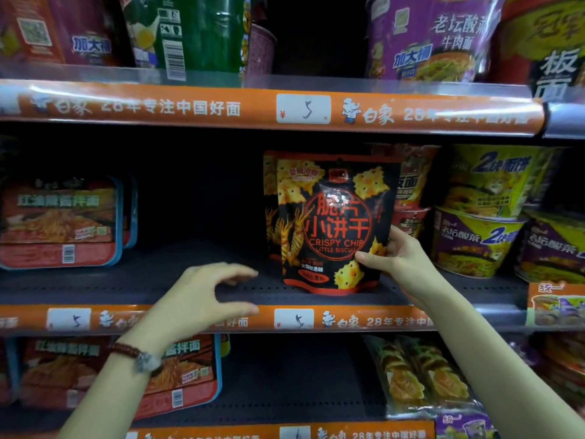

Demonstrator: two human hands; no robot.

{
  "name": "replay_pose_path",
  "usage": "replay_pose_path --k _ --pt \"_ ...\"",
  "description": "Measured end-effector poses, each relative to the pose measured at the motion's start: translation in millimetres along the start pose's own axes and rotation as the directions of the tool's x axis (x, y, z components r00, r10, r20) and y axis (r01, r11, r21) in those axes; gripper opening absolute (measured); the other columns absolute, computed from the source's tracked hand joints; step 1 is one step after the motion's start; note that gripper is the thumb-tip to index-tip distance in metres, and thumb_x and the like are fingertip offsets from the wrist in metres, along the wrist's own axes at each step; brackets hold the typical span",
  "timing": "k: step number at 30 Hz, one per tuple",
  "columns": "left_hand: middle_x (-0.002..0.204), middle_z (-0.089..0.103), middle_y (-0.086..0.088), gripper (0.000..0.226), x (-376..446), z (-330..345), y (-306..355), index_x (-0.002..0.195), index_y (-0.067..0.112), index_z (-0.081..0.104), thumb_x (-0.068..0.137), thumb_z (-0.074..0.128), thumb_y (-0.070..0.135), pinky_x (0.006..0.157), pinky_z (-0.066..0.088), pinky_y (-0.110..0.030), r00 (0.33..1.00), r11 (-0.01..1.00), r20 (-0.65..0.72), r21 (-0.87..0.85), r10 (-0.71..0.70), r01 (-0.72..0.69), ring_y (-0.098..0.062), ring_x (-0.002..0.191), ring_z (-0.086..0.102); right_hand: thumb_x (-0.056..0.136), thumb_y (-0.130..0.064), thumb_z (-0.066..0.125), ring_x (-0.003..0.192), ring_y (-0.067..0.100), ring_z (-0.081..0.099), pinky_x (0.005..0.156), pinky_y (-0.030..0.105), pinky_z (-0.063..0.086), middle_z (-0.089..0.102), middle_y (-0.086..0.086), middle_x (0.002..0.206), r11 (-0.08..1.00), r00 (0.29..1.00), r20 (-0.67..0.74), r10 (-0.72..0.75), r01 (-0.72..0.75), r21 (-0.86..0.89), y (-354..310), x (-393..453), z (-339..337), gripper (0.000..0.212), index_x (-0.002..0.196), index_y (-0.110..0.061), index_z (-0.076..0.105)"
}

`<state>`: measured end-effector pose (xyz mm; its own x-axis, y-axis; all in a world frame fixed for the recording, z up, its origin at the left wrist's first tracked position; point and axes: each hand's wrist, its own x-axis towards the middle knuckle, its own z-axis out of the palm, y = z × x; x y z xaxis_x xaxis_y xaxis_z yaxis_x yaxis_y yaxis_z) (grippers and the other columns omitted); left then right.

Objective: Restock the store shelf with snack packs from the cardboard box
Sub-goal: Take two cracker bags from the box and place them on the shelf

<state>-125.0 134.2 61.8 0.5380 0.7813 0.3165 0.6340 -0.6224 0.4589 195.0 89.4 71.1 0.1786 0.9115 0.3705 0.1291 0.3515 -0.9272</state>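
1. The right hand (400, 259) is pinching the snack pack (332, 223) by its lower right edge, standing it upright on the middle shelf (196, 289).
2. The left hand (202, 299) is hovering nearby, fingers loosely spread, holding nothing.
3. The pack is probably light, crinkly and slippery; edges are offering the best grip.

Snack packs (332, 223) on middle shelf (190, 280): two, one behind the other, at 12 o'clock. Noodle trays (58, 221) at 9 o'clock: two. Noodle bowls (474, 242) at 3 o'clock: at least four. Price tags (303, 108): four visible. Hands: two, left hand (202, 299), right hand (402, 261).
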Motion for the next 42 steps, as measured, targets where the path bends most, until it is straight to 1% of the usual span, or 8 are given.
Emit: replay_pose_path --k 4,8,21,25,28,34,38,42 --pt "0.113 0.049 0.036 0.077 -9 16 -3 0.114 0.048 0.057 0.049 0.048 0.089 0.097 0.037 -0.025 0.999 0.984 -0.024 0.177 0.028 -0.024 0.008 0.11 0.044 0.076 0.004 0.075 0.095 0.016 0.072 0.077 0.026 0.058 0.075 0.001 0.1 1.0 1.0 -0.009 -0.005 0.005 0.001 5 11 25 0.044 0.114 -0.014 0.062" --pt "0.113 0.042 0.036 0.068 -13 30 -5 0.118 0.046 0.053 0.06 0.042 0.08 0.095 0.023 -0.019 0.989 0.962 -0.123 0.27 0.085 -0.049 0.01 0.108 0.037 0.075 0.002 0.077 0.098 0.018 0.071 0.088 0.037 0.056 0.075 0.003 0.104 1.0 1.0 -0.029 0.004 -0.004 0.003 10 22 39 0.047 0.117 -0.012 0.061" --pt "0.115 0.044 0.034 0.062 -14 35 -10 0.117 0.048 0.052 0.064 0.039 0.078 0.092 0.02 -0.018 0.983 0.959 -0.162 0.281 0.085 -0.037 0.012 0.105 0.036 0.076 -0.003 0.078 0.101 0.018 0.069 0.095 0.042 0.053 0.073 0.001 0.105 0.999 0.999 -0.044 0.026 -0.028 -0.04 14 27 41 0.044 0.111 -0.019 0.059" --pt "0.117 0.048 0.031 0.063 -14 35 -9 0.116 0.046 0.053 0.064 0.039 0.078 0.091 0.022 -0.021 0.986 0.958 -0.149 0.287 0.068 -0.023 0.005 0.108 0.044 0.073 -0.015 0.083 0.1 0.02 0.066 0.093 0.041 0.054 0.066 0.002 0.109 0.982 0.993 -0.104 0.05 -0.067 -0.174 13 22 33 0.062 0.125 -0.014 0.05" --pt "0.116 0.049 0.029 0.058 -12 31 -2 0.114 0.043 0.056 0.065 0.053 0.073 0.093 0.03 -0.027 0.991 0.956 -0.117 0.291 0.059 -0.022 0.0 0.11 0.046 0.073 -0.021 0.083 0.096 0.017 0.066 0.088 0.038 0.055 0.064 0.0 0.105 0.941 0.989 -0.148 0.021 -0.069 -0.331 10 11 24 0.074 0.136 -0.019 0.044" --pt "0.12 0.047 0.02 0.052 6 34 30 0.12 0.037 0.055 0.073 0.076 0.03 0.098 0.042 -0.032 0.998 0.96 0.026 0.271 0.065 -0.07 -0.008 0.116 0.045 0.075 -0.024 0.081 0.091 0.014 0.065 0.076 0.02 0.05 0.066 -0.002 0.101 0.806 0.99 -0.104 -0.098 0.018 -0.591 5 -23 -7 0.06 0.128 -0.023 0.052" --pt "0.119 0.052 0.015 0.042 23 63 80 0.12 0.033 0.058 0.079 0.07 0.034 0.098 0.043 -0.032 0.978 0.961 -0.028 0.191 0.209 -0.2 -0.008 0.114 0.049 0.073 -0.018 0.081 0.096 0.015 0.065 0.085 0.023 0.049 0.068 0.0 0.102 0.684 0.983 -0.032 -0.181 0.102 -0.723 5 -57 -44 0.046 0.115 -0.015 0.063" --pt "0.105 0.06 0.01 0.027 45 112 152 0.104 0.03 0.064 0.078 0.069 0.035 0.087 0.049 -0.038 0.922 0.909 0.064 0.152 0.382 -0.387 -0.014 0.1 0.058 0.074 -0.018 0.079 0.099 0.02 0.063 0.083 0.026 0.044 0.069 0.003 0.103 0.526 0.972 0.051 -0.229 0.168 -0.834 5 -100 -94 0.034 0.105 -0.013 0.067"
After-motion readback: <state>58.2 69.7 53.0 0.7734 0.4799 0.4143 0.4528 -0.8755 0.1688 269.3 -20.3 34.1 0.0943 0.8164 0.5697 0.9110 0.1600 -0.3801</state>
